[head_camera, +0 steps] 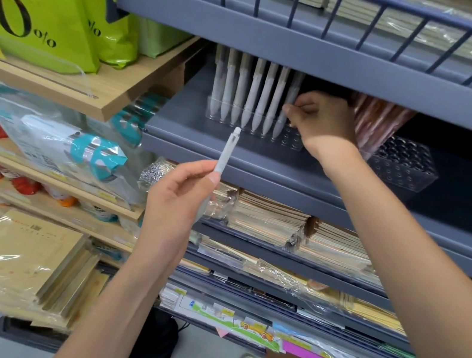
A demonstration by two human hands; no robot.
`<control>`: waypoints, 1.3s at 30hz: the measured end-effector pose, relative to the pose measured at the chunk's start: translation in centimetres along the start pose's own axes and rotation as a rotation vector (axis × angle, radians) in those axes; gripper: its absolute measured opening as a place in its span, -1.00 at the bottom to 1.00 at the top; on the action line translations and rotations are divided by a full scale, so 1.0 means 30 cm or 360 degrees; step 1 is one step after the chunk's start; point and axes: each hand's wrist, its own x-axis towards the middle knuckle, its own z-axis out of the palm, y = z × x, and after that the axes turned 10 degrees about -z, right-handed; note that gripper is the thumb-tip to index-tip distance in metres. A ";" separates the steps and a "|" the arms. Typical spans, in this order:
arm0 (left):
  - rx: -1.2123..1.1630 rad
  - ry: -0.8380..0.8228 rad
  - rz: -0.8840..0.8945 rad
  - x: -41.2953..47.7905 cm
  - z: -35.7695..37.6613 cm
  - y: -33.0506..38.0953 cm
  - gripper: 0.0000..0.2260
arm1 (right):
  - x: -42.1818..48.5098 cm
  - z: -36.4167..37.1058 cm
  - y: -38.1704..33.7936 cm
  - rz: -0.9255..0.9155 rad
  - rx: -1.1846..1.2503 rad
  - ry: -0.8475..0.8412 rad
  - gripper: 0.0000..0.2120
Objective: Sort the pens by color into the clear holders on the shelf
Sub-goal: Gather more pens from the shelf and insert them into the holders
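Observation:
A clear holder (293, 141) on the grey shelf (181, 125) carries a row of several upright white pens (253, 93). My right hand (320, 121) reaches into the shelf and pinches the rightmost white pen (289, 100) in that row. My left hand (181, 197) is in front of the shelf and holds one white pen (227, 152), tip pointing up toward the holder. A second clear holder (404, 164) stands to the right, with several pink pens (377, 121) leaning in its left part and many open holes.
The shelf above hangs low over the pens, with a railed edge (314, 50). Wrapped notebooks (268, 219) fill the shelves below. Green bags (38, 5) and packaged goods sit on wooden shelves to the left.

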 end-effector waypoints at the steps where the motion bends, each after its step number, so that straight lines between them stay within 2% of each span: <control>1: -0.0003 0.0002 0.0013 0.006 0.000 0.008 -0.84 | -0.001 -0.002 -0.002 0.0004 -0.0003 -0.0011 -0.88; 4: 0.0001 -0.0025 0.0069 0.029 0.000 0.029 -0.81 | -0.008 -0.009 -0.012 0.0038 0.0003 -0.0031 -0.84; 8: 0.0002 -0.0040 0.0176 0.059 0.022 0.049 -0.84 | -0.084 -0.038 -0.055 0.0065 0.0472 0.0194 -0.88; 11: 0.0031 -0.0054 0.0197 0.079 0.049 0.059 -0.85 | -0.180 -0.055 -0.103 -0.0004 0.0847 -0.0028 -0.78; 13: 0.0133 -0.0087 0.0223 0.090 0.069 0.065 -0.85 | -0.223 -0.059 -0.123 -0.0084 0.0886 -0.0195 -0.78; 15: 0.0293 -0.0149 0.0287 0.097 0.082 0.069 -0.85 | -0.243 -0.058 -0.126 -0.0110 0.0860 -0.0210 -0.84; 19: 0.0632 -0.0225 0.0542 0.128 0.081 0.090 -0.85 | -0.265 -0.073 -0.109 0.0024 0.0991 -0.0038 -0.88; 21: 0.0803 -0.0073 0.0653 0.187 0.072 0.118 -0.80 | -0.266 -0.102 -0.105 0.0088 0.1114 0.0164 -0.89; 22: 0.0859 0.0032 0.0650 0.228 0.067 0.135 -0.71 | -0.263 -0.120 -0.100 0.0088 0.1114 0.0286 -0.90; 24: 0.0884 0.0110 0.0547 0.315 0.060 0.171 -0.44 | -0.263 -0.150 -0.094 0.0040 0.0997 0.0551 -0.90; 26: 0.0831 -0.0051 0.0356 0.398 0.061 0.198 -0.22 | -0.261 -0.161 -0.091 -0.0037 0.0770 0.0764 -0.86; 27: 0.0849 -0.0152 0.0281 0.433 0.062 0.208 -0.18 | -0.258 -0.159 -0.097 -0.0057 0.0644 0.0833 -0.80; 30: 0.1199 -0.0315 0.0237 0.520 0.063 0.223 -0.20 | -0.233 -0.125 -0.084 -0.0042 0.0415 0.0920 -0.77; 33: 0.1439 -0.0381 0.0285 0.566 0.059 0.223 -0.25 | -0.189 -0.080 -0.044 -0.0070 0.0218 0.0796 -0.93; 34: 0.1479 -0.0381 0.0304 0.577 0.055 0.223 -0.26 | -0.178 -0.063 -0.040 -0.0111 0.0169 0.0766 -0.93; 36: 0.1494 -0.0382 0.0330 0.594 0.046 0.224 -0.28 | -0.160 -0.028 -0.063 -0.0149 0.0049 0.0848 -0.77; 38: 0.1455 -0.0385 0.0336 0.609 0.036 0.223 -0.30 | -0.129 0.000 -0.072 -0.0226 -0.0139 0.1013 -0.83; 39: 0.1445 -0.0381 0.0338 0.613 0.031 0.223 -0.31 | -0.114 0.007 -0.080 -0.0184 -0.0236 0.0999 -0.85</control>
